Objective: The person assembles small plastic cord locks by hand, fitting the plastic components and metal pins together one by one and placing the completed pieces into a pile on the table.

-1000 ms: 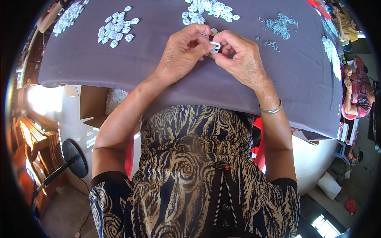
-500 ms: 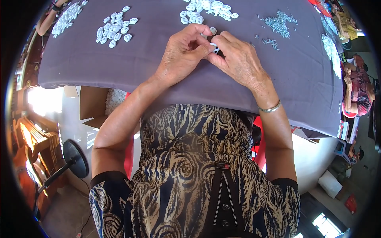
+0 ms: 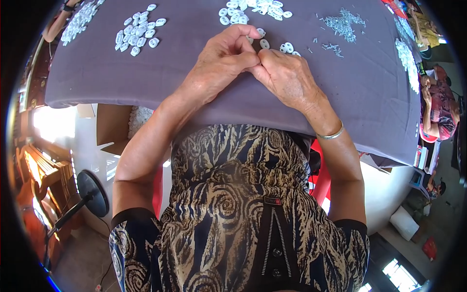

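My left hand (image 3: 221,61) and my right hand (image 3: 289,78) meet above the near part of the cloth-covered table. Thumbs and fingers are pinched together at the tips. Whatever lies between them is hidden by the fingers. Just beyond the fingertips, small white oval pieces with two dark holes lie on the cloth, among them one piece (image 3: 264,44) and a small group (image 3: 289,47) beside my right knuckles. A larger pile of the same white pieces (image 3: 237,18) spreads farther off.
Small metal screws or pins (image 3: 343,27) lie heaped at the far right. Another group of white pieces (image 3: 138,31) sits at the left. The grey-brown tablecloth (image 3: 121,78) hangs over the near edge. An open cardboard box (image 3: 112,127) stands below it. Another person's arm (image 3: 58,27) reaches in at far left.
My right hand has turned and closed in against the left. The white piece that showed between my fingers is now out of sight, and pieces beyond the right hand have come into view.
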The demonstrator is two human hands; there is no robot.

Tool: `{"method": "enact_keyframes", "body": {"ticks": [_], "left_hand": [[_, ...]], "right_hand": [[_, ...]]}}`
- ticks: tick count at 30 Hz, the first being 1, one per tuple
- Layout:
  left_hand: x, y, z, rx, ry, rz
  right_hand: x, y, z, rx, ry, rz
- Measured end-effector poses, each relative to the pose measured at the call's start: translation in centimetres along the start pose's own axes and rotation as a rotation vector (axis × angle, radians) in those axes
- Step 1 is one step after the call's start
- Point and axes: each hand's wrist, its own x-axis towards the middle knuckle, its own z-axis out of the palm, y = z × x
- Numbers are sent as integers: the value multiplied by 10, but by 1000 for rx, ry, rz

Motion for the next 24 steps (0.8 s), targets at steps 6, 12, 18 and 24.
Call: {"method": "enact_keyframes", "body": {"ticks": [6,12,18,24], "left_hand": [[6,10,-24,322,229,265],[9,29,-92,823,498,393],[11,38,-71,962,670,591],[11,10,-30,794,368,545]], "right_hand": [[1,17,-20,-20,151,142],[-9,58,-36,107,203,404],[-8,49,-23,48,99,243],[-5,42,-24,114,74,281]]}}
